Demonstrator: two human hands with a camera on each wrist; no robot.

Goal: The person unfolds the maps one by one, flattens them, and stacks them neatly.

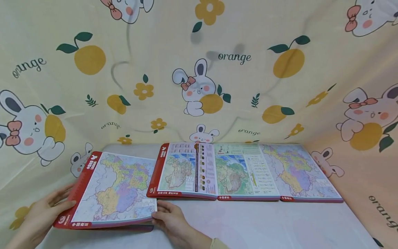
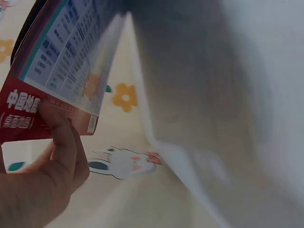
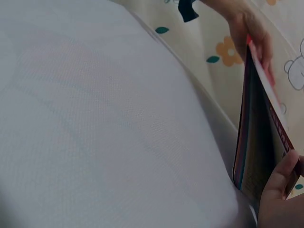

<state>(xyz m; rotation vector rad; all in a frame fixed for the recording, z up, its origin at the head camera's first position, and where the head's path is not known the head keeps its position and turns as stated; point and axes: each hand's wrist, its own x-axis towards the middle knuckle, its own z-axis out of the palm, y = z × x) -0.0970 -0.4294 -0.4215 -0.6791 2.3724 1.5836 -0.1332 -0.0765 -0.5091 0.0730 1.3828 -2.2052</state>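
Note:
My left hand grips a folded map of China by its red left edge. With thumb and fingers, my right hand pinches the map's lower right corner. The upper face shows coloured provinces. From below, the left wrist view shows printed text on the underside and the left fingers against the red border. Between the layers of the map, a gap shows in the right wrist view, with the right thumb on the near corner. The map is held tilted at the table's left side.
A row of similar maps lies on the white table: a red-edged one, a green relief one and a provinces one. The held map's right side comes close to the row. Cloth printed with rabbits and oranges hangs behind and at both sides.

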